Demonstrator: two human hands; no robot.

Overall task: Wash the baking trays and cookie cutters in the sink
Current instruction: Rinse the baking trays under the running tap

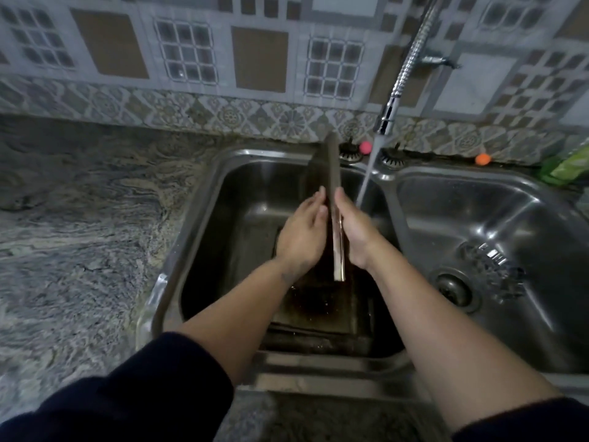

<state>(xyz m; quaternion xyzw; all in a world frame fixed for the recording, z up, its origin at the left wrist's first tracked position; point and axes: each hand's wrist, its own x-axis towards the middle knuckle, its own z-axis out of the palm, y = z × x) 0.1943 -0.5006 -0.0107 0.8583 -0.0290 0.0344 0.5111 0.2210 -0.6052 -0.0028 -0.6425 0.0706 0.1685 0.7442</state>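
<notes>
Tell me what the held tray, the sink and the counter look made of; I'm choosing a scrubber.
Tray: seemingly metal, dark and dull on its face, with a bright bare edge lower down, so probably coated or stained. Sink: stainless steel by its silvery, reflective, scuffed basin. Counter: polished stone, likely granite, judging by the grey swirled veining, though laminate can't be ruled out.

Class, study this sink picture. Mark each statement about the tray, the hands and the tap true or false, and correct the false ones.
1. The baking tray is held on edge between the left hand and the right hand. True.
2. The faucet is off. False: water runs from it.
3. The tray is over the right basin. False: it is over the left basin.
4. Another tray lies in the left basin. True.
</notes>
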